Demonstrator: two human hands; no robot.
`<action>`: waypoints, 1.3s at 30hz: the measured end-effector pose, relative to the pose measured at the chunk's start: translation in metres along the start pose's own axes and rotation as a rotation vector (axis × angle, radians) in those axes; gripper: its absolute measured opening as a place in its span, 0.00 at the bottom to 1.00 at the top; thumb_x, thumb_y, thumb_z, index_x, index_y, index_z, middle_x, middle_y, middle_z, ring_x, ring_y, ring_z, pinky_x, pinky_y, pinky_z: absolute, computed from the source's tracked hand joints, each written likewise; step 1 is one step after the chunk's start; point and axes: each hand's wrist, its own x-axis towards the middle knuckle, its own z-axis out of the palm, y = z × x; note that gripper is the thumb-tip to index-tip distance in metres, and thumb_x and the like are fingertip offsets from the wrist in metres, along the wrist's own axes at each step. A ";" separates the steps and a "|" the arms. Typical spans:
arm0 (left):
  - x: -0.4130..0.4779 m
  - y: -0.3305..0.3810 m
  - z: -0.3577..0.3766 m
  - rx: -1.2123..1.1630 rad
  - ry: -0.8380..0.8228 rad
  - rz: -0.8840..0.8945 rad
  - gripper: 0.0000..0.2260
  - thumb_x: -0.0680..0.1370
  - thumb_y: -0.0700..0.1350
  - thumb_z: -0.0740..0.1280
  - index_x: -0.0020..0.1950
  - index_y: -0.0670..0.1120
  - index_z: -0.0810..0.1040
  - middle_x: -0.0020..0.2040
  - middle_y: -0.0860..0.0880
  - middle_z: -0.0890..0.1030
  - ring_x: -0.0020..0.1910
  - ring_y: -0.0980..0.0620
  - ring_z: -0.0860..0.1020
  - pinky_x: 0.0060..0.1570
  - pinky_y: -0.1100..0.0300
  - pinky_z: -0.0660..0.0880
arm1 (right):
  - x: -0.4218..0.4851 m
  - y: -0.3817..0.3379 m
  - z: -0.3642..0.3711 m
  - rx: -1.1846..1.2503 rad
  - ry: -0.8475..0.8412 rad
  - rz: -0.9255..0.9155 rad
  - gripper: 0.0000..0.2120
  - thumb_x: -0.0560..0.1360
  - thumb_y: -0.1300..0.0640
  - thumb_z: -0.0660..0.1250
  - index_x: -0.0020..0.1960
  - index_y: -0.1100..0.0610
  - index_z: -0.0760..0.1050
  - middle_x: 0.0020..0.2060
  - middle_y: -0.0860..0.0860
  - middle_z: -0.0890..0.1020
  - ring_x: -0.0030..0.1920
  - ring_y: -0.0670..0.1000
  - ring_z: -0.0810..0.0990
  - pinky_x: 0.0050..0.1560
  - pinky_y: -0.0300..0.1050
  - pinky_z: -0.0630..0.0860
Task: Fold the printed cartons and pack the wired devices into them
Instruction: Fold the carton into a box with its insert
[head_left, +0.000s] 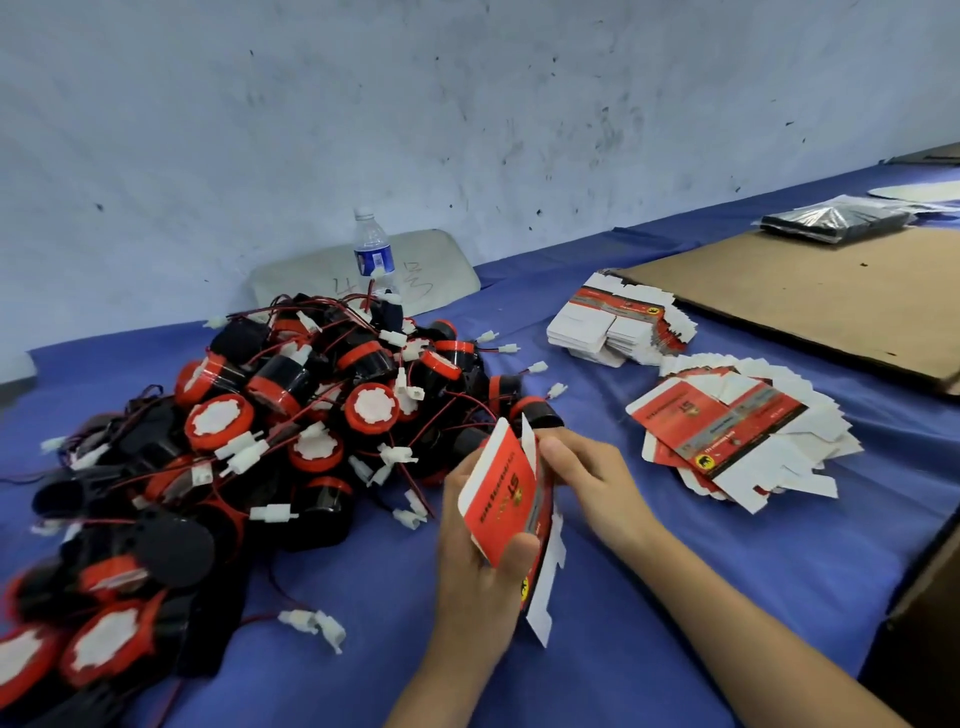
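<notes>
A red and white printed carton (501, 499) stands half folded between both hands above the blue table (623, 623). My left hand (480, 577) grips its lower end, thumb on the red face. My right hand (587, 478) holds its far side with curled fingers. A big pile of black and red wired devices (270, 415) with white plugs lies to the left. Flat cartons lie fanned out (737, 441) to the right, with a second neater stack (618, 325) behind them.
A water bottle (373, 249) stands by the wall in front of a grey panel (431, 265). A brown cardboard sheet (810, 291) covers the right rear, with a black wrapped packet (836, 221) beyond it. A brown box edge (924, 613) rises at the right.
</notes>
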 end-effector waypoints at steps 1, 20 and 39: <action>0.000 0.000 0.001 -0.018 0.011 0.000 0.49 0.58 0.77 0.69 0.66 0.43 0.70 0.60 0.44 0.79 0.58 0.52 0.80 0.51 0.63 0.77 | 0.000 -0.003 -0.002 0.047 -0.016 0.005 0.25 0.75 0.42 0.60 0.49 0.64 0.81 0.45 0.62 0.82 0.47 0.63 0.80 0.53 0.60 0.76; 0.019 -0.005 -0.015 0.198 0.410 0.168 0.19 0.77 0.53 0.60 0.66 0.69 0.62 0.70 0.53 0.67 0.57 0.66 0.73 0.58 0.57 0.75 | 0.001 -0.011 -0.016 1.005 -0.339 0.618 0.26 0.53 0.53 0.81 0.49 0.60 0.84 0.46 0.57 0.84 0.44 0.56 0.84 0.40 0.50 0.80; 0.009 0.002 -0.014 0.389 0.210 0.293 0.29 0.64 0.63 0.73 0.62 0.69 0.64 0.63 0.65 0.74 0.64 0.56 0.74 0.58 0.56 0.75 | 0.000 -0.020 -0.016 0.965 -0.273 0.453 0.29 0.70 0.39 0.70 0.62 0.58 0.79 0.63 0.57 0.78 0.64 0.56 0.75 0.66 0.51 0.69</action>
